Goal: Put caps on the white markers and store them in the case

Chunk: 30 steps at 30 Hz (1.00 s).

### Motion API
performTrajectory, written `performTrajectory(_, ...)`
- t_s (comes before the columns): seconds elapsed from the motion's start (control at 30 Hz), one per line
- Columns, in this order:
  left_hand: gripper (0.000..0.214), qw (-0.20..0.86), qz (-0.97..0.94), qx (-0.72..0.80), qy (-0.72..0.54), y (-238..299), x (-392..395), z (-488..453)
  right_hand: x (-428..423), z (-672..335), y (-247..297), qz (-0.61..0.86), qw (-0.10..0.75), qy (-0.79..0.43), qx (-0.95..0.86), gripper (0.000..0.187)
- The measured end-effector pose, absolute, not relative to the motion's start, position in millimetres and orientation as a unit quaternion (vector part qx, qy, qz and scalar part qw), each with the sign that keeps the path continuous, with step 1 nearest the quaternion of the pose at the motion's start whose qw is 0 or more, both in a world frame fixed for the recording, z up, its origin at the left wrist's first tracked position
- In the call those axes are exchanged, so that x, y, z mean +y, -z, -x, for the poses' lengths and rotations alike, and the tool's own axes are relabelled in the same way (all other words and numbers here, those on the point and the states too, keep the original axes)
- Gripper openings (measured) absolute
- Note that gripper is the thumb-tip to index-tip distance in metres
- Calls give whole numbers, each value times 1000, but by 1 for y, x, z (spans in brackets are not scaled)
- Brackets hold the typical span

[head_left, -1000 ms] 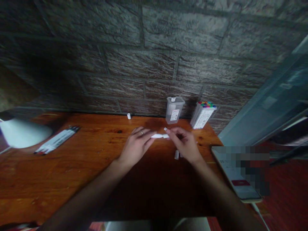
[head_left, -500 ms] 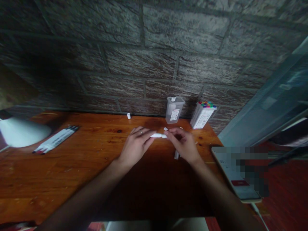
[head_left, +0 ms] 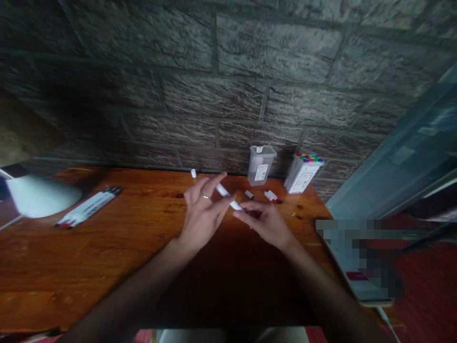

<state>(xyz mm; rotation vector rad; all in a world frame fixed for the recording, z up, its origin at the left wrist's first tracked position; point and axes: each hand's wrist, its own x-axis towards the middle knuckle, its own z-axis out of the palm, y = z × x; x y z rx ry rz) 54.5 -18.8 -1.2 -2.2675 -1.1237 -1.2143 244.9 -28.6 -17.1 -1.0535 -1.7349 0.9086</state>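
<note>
A white marker [head_left: 223, 190] slants down to the right between my two hands. My left hand [head_left: 200, 212], with a ring on one finger, holds it between thumb and fingers, the index finger stretched along its upper end. My right hand [head_left: 269, 223] pinches the marker's lower right end; its fingertips hide that tip. Just beyond my right hand lie a small cap-like piece [head_left: 250, 195] and a pair of white pieces with pinkish-red ends [head_left: 270, 195]. Another small white cap [head_left: 193, 173] stands near the wall, beyond my left hand.
A clear plastic box [head_left: 257, 174] and a second box full of colourful markers [head_left: 302, 176] stand against the stone wall. On the left are a pack of pens [head_left: 89, 207] and a lamp's white base [head_left: 46, 195]. A tablet-like device [head_left: 364, 286] with a cable lies at right.
The marker has turned from nearly level to a slant, its left end raised. My left fingers have lifted and spread. The small pieces beyond my right hand now show more fully.
</note>
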Motion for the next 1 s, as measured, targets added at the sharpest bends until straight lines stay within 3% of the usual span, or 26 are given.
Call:
performTrajectory(0.4,18,138,822,-356,423,2,-17,-54,-31,-244,8,405,422,-557,-589,29)
performTrajectory(0.53,32,50,767,-398,501,0,-16,-56,-26,-247,10,433,471,-521,-565,27)
performTrajectory(0.77,23,-304,688,-367,548,13,-5,-59,-26,-243,23,423,458,-446,-643,23)
performTrajectory(0.87,18,-338,701,-355,518,16,-6,-61,-28,-237,29,454,426,-356,-697,15)
performTrajectory(1.0,16,-307,749,-360,464,15,-11,-61,-29,-235,30,459,401,-303,-732,12)
